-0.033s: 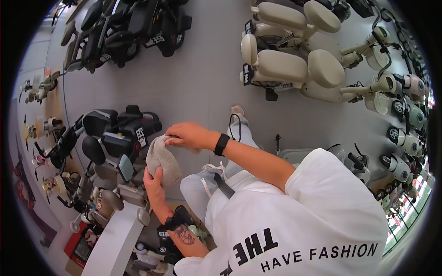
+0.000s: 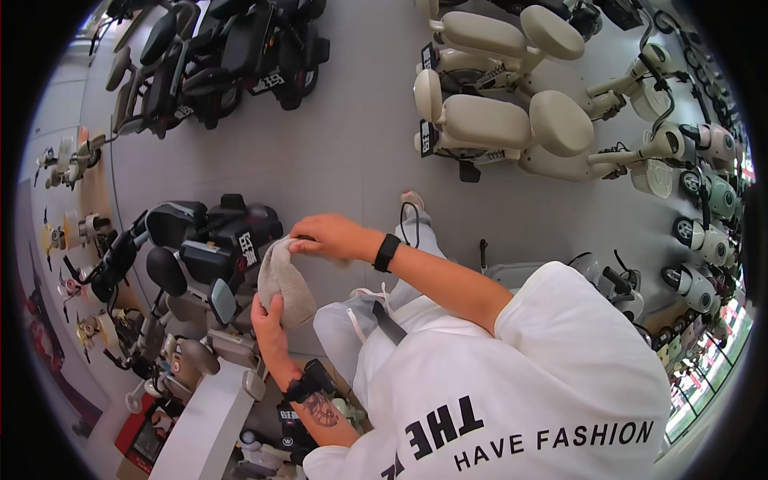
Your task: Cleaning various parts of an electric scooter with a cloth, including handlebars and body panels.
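- Grey cloth [image 2: 284, 280], soft and crumpled, sits between your two hands, just beside the black scooter [image 2: 212, 240] on your left.
- Your right hand [image 2: 324, 238] reaches across from the right and closes its fingers on the upper edge of the cloth, thumb underneath.
- Your left hand [image 2: 268, 320] comes up from below and pinches the lower left edge of the cloth, fingers curled shut around it.
- You wear a black watch [image 2: 386, 252] on the right wrist and a black band [image 2: 308, 382] on the left wrist, with a dark tattoo just below that band on the forearm.
- Your white shirt [image 2: 552, 376] with black lettering fills the lower right of the view, and your light grey trousers [image 2: 360, 320] show below the cloth.
- Behind the cloth, the black scooter has a round mirror [image 2: 166, 270] and a dark seat, with a grey scooter [image 2: 196, 352] close beside it lower down.
- Across the pale grey floor [image 2: 344, 144], well apart from your hands, cream scooters [image 2: 496, 120] stand in a row at the upper right, and more black ones [image 2: 224, 56] stand at the upper left.
- Small pale green and white scooters [image 2: 704, 192] line the right rim of the view.
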